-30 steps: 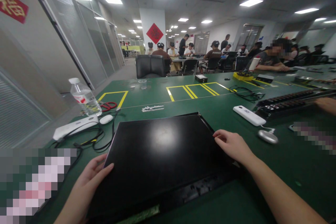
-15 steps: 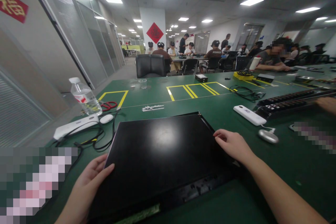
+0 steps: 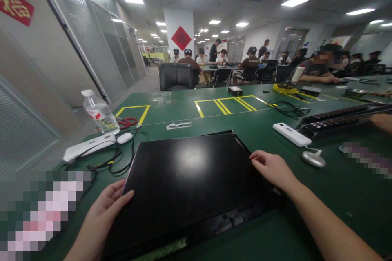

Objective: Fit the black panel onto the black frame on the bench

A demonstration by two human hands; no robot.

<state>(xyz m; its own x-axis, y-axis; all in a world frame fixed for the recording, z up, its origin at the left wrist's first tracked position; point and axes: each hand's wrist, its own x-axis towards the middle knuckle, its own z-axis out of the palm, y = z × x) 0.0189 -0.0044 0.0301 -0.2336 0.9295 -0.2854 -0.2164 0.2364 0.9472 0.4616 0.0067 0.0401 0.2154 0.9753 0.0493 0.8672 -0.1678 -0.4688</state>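
Note:
A flat black display panel lies on the green table right in front of me, its glossy face up and a strip of circuit board showing along its near edge. My left hand grips the panel's left edge, thumb on top and fingers under it. My right hand holds the panel's right edge, fingers curled over the rim.
To the left stand a water bottle, red scissors, a white power strip and black cables. To the right lie a white power bank, a grey mouse and a long black rack. Several people sit at tables beyond.

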